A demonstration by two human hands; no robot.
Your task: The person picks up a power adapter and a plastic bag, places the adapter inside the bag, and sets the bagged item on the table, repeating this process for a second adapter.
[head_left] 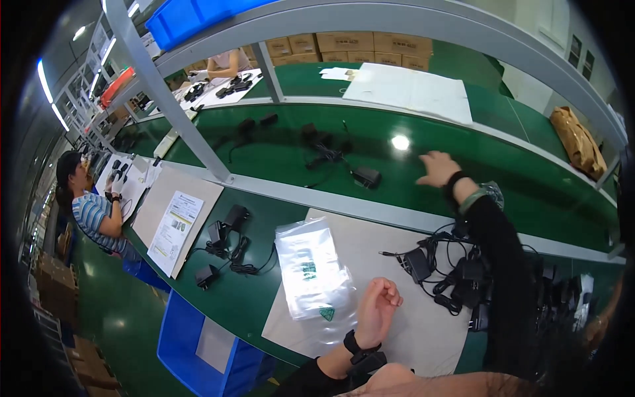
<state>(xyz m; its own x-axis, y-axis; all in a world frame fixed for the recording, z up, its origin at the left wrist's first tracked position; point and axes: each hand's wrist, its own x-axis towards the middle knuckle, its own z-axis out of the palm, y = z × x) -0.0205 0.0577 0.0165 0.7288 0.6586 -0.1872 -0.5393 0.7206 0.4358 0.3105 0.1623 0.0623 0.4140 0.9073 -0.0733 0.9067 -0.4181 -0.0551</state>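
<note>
My right hand (440, 169) is stretched out over the green conveyor belt (410, 153), fingers spread and holding nothing. To its left on the belt lie a black power adapter (366, 176) and tangled black cables (325, 153). My left hand (377, 309) hovers beside a stack of clear plastic bags (307, 268), its fingers curled in with nothing visible in them. Both hands are apart from the things around them. Beneath my right arm, a heap of black adapters with cords (418, 264) sits on the beige board (370, 241), partly hidden by the sleeve.
Several more adapters (206, 275) lie at the left, by a printed sheet (175, 231). A metal rail (291, 188) and an upright post (178, 112) border the belt. Below the bench edge stands a blue bin (182, 337). A co-worker (96, 208) works at far left.
</note>
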